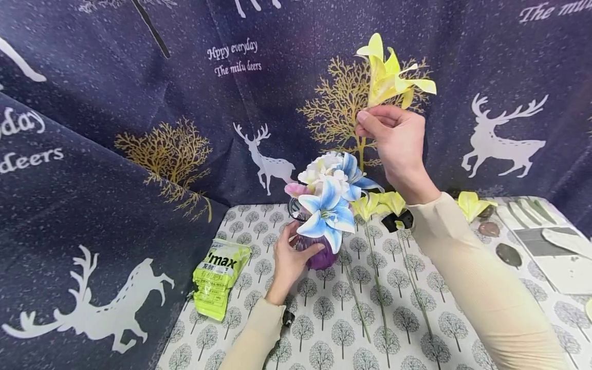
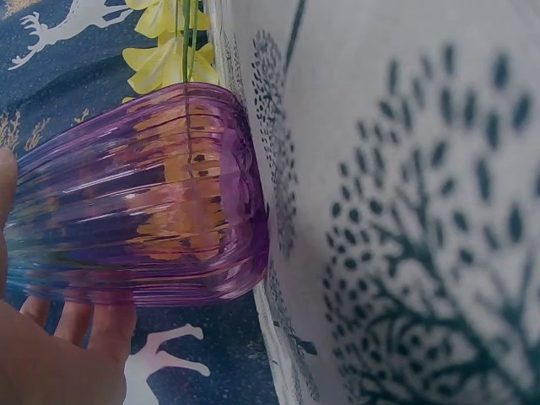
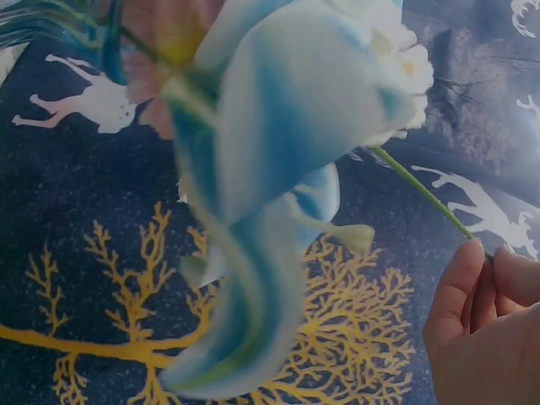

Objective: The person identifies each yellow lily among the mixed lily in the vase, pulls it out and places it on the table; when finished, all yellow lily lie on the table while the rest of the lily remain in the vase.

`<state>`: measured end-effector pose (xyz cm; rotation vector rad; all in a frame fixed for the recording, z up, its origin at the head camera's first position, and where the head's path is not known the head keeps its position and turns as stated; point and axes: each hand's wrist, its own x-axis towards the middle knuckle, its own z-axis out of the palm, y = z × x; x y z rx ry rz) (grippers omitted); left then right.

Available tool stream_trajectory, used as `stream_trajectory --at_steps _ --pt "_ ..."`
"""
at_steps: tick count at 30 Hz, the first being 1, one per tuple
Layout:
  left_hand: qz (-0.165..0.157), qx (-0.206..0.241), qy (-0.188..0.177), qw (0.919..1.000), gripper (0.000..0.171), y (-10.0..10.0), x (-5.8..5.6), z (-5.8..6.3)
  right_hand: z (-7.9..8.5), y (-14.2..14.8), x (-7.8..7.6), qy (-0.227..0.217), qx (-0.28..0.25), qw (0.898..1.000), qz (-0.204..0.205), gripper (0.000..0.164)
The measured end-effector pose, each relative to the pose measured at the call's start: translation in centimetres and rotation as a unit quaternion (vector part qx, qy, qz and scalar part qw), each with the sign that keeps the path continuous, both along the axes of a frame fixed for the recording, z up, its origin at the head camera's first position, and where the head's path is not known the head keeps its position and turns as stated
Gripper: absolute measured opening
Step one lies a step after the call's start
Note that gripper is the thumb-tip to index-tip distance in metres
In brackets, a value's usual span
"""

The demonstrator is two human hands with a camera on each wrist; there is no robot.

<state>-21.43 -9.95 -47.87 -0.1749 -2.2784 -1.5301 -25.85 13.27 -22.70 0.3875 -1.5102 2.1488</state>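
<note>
My left hand (image 1: pixel 292 257) grips a ribbed glass vase (image 1: pixel 319 254), purple at its base, which stands on the table. The vase (image 2: pixel 169 202) fills much of the left wrist view. Blue-and-white lilies (image 1: pixel 327 213), white blossoms (image 1: pixel 324 169) and a pink flower (image 1: pixel 296 190) fill its mouth. Above and to the right, my right hand (image 1: pixel 398 139) pinches the stem of a yellow lily (image 1: pixel 388 77) just below its bloom. In the right wrist view the green stem (image 3: pixel 422 187) runs from the fingertips down behind the blue petals, which hide part of it.
More yellow lilies (image 1: pixel 392 202) lie right of the vase, their long stems (image 1: pixel 381 298) pointing toward me. A green-and-white bag (image 1: pixel 217 280) sits at left. Dark stones (image 1: pixel 509 254) and a grey-and-white mat (image 1: pixel 550 246) are at right. A patterned cloth hangs behind.
</note>
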Motion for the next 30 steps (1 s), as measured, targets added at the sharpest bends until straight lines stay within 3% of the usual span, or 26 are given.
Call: stream_trajectory --at_steps 6,10,13,19,30 --pt "-0.001 -0.01 0.022 0.9997 0.081 -0.1 -0.1 0.1 -1.1 -0.6 -0.8 0.0 0.021 1.0 0.013 0.008" --pt "0.006 -0.024 0.014 0.9996 0.081 0.0 -0.1 0.1 -2.5 -0.9 -1.5 -0.024 0.042 0.999 0.0 0.008" --pt "0.017 -0.033 0.0 0.9993 0.079 0.1 0.0 0.1 -3.6 -0.8 -2.0 -0.052 0.018 0.998 0.005 0.007" --pt "0.02 -0.034 0.0 0.9992 0.079 0.2 0.0 0.2 -5.5 0.0 -2.6 -0.092 -0.058 0.993 0.048 0.005" --pt "0.018 -0.035 -0.015 0.9991 0.079 0.2 -0.1 0.2 -7.2 1.1 -2.7 -0.085 0.013 0.986 0.145 0.01"
